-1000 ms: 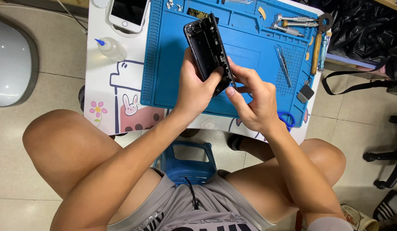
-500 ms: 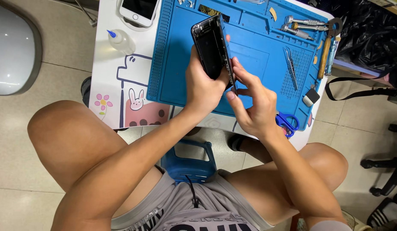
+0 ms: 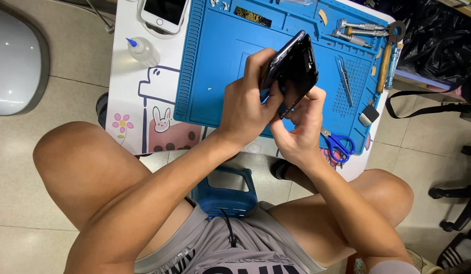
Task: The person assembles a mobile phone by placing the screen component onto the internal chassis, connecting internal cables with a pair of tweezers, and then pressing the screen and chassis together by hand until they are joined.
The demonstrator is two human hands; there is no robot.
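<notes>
Your left hand (image 3: 245, 109) grips the dark phone (image 3: 292, 68), tilted above the blue mat's (image 3: 210, 76) middle; your right hand (image 3: 299, 129) pinches its lower edge. Brace it firmly and work that edge gently, without twisting.

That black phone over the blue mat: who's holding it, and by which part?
Both hands hold the black phone. The left hand wraps its lower left side; the right hand pinches its bottom edge from below.
</notes>
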